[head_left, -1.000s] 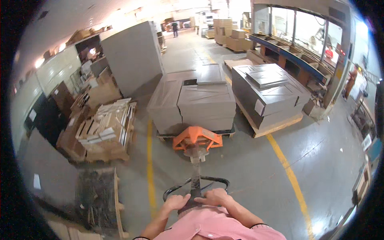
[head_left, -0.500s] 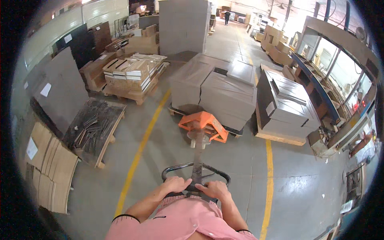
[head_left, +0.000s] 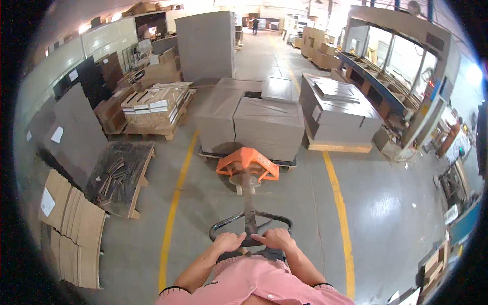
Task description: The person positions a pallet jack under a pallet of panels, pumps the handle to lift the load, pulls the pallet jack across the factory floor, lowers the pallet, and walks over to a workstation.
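Note:
Both of my hands are closed on the black loop handle [head_left: 216, 227] of an orange pallet jack [head_left: 249, 159]. My left hand [head_left: 230, 241] grips the near bar just left of the central shaft, and my right hand [head_left: 276, 238] grips it just right, thumbs toward the middle. From the handle, the shaft runs forward to the orange body, with pale wheels beneath. In front of the body sits a low pallet [head_left: 287, 164] bearing a large stack of grey, film-wrapped panels [head_left: 269, 124]. The forks are hidden under this load.
Yellow floor lines [head_left: 174, 203] run along both sides. To the right stands another grey stack [head_left: 338, 119] on a wooden pallet [head_left: 339, 148]. Left are a pallet of boards [head_left: 152, 114], a pallet of dark strips [head_left: 119, 175] and cardboard sheets [head_left: 76, 231]. A person [head_left: 255, 25] stands far ahead.
The view has shifted, so the load, jack and right-hand stack appear farther left, while my hands sit slightly right. Both hands keep their grip on the handle.

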Motion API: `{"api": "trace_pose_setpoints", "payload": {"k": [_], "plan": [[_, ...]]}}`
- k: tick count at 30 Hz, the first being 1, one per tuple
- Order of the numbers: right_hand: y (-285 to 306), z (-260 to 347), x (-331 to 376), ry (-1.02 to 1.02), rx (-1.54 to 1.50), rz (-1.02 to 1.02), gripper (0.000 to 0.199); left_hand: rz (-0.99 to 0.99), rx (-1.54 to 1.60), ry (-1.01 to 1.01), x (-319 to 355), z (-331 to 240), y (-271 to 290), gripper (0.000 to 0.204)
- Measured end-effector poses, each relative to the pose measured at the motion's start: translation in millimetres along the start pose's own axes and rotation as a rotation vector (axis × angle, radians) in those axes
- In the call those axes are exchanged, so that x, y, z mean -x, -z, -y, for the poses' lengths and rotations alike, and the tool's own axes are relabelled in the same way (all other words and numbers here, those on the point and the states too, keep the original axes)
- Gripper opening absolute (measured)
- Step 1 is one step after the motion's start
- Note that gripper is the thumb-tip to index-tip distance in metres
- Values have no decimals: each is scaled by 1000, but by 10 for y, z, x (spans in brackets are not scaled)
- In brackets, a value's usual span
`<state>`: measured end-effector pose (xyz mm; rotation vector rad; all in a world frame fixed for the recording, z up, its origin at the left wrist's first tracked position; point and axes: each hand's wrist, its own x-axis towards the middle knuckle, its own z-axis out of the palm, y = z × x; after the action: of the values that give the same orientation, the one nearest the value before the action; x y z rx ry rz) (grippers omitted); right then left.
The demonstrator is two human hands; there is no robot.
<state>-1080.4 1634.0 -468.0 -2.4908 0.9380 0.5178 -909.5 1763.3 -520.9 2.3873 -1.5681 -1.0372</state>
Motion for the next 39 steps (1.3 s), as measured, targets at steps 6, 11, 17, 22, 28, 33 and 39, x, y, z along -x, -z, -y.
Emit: {"api": "trace_pose_setpoints", "payload": {"k": [6, 11, 17, 22, 28, 33, 39], "plan": [[-643, -230, 957, 79, -60, -88, 80, 136, 14, 55, 713, -285, -767, 82], [-1098, -304, 1791, 81, -94, -125, 77, 249, -7, 57, 1414, -619, -1248, 84], [-1207, -136, 2649, 28, -26, -134, 76, 282, 35, -86, 2147, -725, -1457, 78], [-1218, 206, 3271, -79, -87, -185, 69, 312, 215, -216, 2948, -847, -1314, 71], [-1614, 597, 4135, -300, -318, -399, 54, 314, 273, -405, 3711, -750, -1868, 60], [-2424, 381, 5012, -465, -355, -432, 53, 582, 218, -484, 4416, -1110, -2500, 51], [-3777, 426, 6143, -399, -341, -678, 41, 676, 248, -512, 5481, -1067, -3835, 31]]}}
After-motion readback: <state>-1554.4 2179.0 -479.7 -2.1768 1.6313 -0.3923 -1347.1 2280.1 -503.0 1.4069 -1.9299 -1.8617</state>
